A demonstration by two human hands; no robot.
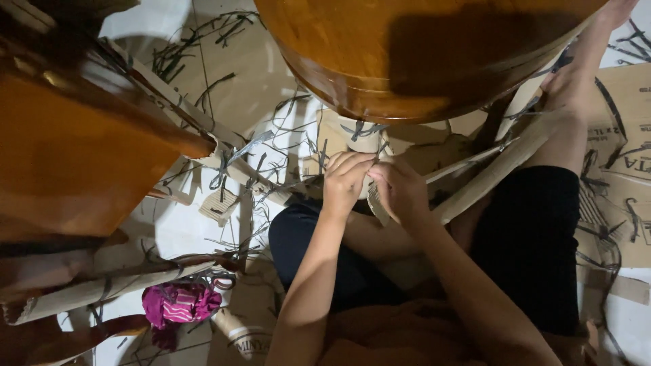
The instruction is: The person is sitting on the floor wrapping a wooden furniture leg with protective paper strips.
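Observation:
Sitting on the floor, I work under a round wooden table (407, 61). My left hand (344, 181) and my right hand (400, 191) meet at the cardboard wrapping (346, 139) around the table's leg, fingers curled and pinched on its edge. A dark strap (363, 127) is tied around the top of that wrapping. What my fingertips pinch is hidden between the hands. A long strip of cardboard (488, 177) slants across my lap to the right of my right hand.
A wooden chair (81, 156) with a cardboard-wrapped leg (203, 146) stands at the left. Cut dark straps (271, 156) litter the tiled floor. A pink cloth (178, 303) lies at the lower left. Flattened cardboard boxes (620, 149) cover the floor at the right.

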